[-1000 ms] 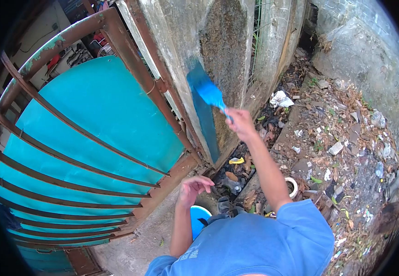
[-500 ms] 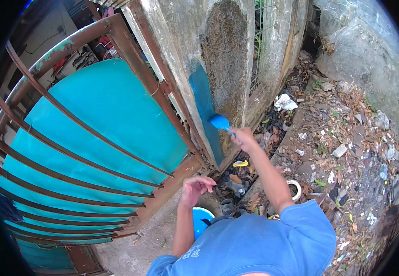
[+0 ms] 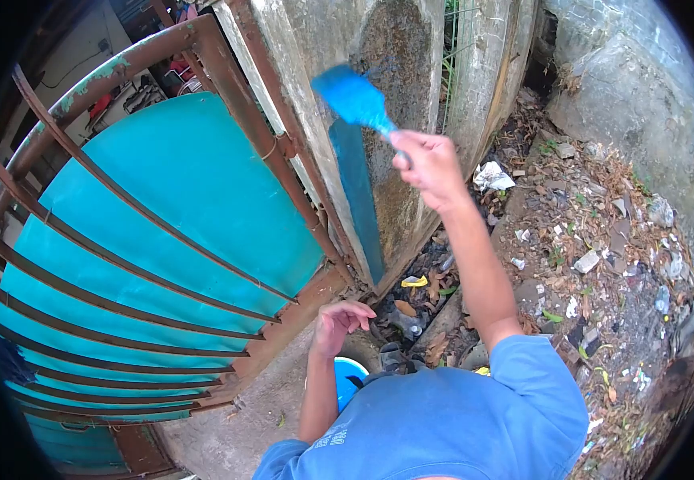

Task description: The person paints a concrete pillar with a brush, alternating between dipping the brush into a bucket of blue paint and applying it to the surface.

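My right hand [image 3: 428,166] grips the handle of a blue paint brush [image 3: 352,98], raised high against the weathered concrete pillar [image 3: 399,72]. A vertical strip of blue paint [image 3: 356,200] runs down the pillar below the brush. My left hand [image 3: 335,324] hangs lower, fingers loosely curled and holding nothing, just above a blue paint container [image 3: 348,379] that my blue shirt partly hides.
A rusty metal gate [image 3: 235,112] backed by a turquoise sheet [image 3: 163,216] fills the left. Debris, dry leaves, stones and scraps of litter [image 3: 587,256] cover the ground on the right, below a rough stone wall [image 3: 643,88]. Concrete ground lies under me.
My right hand has swung the brush up from the low part of the blue strip to above its top. The left hand has barely moved.
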`<control>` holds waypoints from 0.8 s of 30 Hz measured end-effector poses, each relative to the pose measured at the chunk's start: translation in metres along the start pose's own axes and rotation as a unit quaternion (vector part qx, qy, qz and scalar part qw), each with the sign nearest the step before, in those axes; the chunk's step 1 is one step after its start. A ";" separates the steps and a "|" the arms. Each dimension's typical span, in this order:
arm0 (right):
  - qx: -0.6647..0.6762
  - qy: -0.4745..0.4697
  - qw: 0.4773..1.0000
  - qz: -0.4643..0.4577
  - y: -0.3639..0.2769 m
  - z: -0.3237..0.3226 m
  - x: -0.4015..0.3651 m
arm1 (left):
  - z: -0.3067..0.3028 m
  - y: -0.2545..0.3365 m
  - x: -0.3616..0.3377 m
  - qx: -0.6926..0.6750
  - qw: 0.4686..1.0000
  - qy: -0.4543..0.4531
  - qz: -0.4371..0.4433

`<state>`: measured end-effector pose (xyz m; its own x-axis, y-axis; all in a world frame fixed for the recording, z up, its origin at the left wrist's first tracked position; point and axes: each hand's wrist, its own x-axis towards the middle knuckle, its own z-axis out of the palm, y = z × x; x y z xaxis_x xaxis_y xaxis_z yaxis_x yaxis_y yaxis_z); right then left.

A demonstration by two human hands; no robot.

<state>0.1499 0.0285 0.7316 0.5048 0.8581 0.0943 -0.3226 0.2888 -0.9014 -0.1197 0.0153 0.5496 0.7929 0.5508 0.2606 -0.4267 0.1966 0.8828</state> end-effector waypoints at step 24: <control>-0.125 0.102 0.980 0.119 0.124 -0.033 -0.011 | -0.014 0.003 -0.017 -0.031 0.999 0.036 -0.022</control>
<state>0.1308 0.0413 0.6055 0.5968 0.7784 -0.1946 -0.2573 -0.0440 -0.9653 -0.1406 0.0181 0.5422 0.7788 0.5974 0.1911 -0.4204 0.2711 0.8659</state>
